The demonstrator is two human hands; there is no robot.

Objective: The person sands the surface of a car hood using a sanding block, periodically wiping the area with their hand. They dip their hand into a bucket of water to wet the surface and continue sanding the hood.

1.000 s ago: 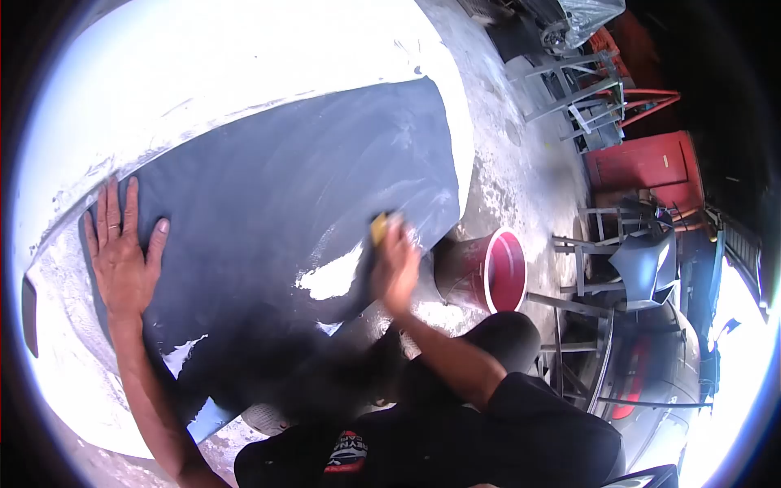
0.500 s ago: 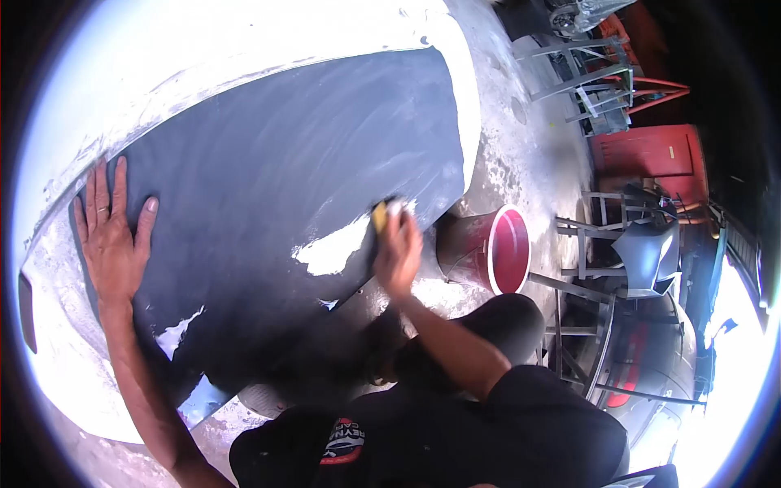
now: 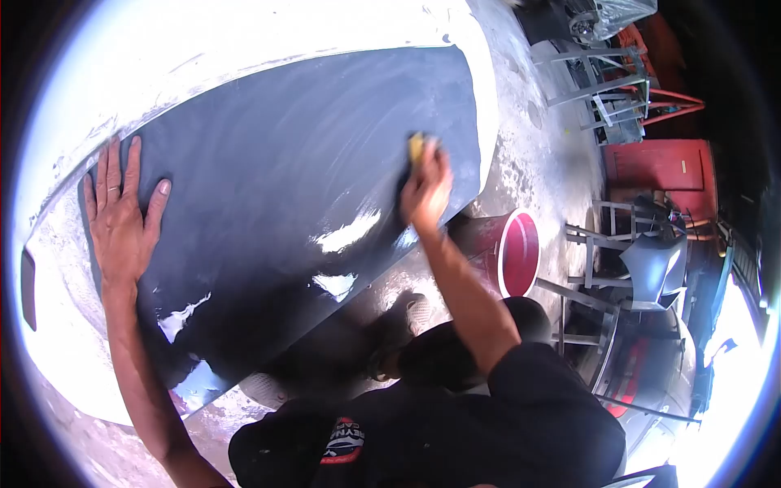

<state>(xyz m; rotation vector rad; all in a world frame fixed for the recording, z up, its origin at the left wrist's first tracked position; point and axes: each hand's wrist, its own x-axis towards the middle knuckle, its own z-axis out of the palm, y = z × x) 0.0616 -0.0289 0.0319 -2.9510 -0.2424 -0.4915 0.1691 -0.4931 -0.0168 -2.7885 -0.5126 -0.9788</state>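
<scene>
A large dark grey car panel [image 3: 277,163] with a white surround fills the left half of the view; its surface looks wet, with pale swirl marks and bright reflections. My left hand [image 3: 124,224] lies flat on the panel's left edge, fingers spread and a ring on one of them. Toward the panel's right side, my right hand [image 3: 429,187] is closed around a small yellow sanding block [image 3: 416,148] and presses it to the surface. Most of that block is hidden by my fingers.
A red bucket [image 3: 518,252] stands on the wet concrete floor [image 3: 521,122], just right of the panel's lower edge. Metal stands [image 3: 598,81], a red panel [image 3: 659,175] and a silver body part [image 3: 653,264] are farther right. My knee [image 3: 529,319] is below the bucket.
My right hand has slid the sanding block up and to the right across the panel. My left hand stays flat in the same place on the panel; the whole view has shifted slightly.
</scene>
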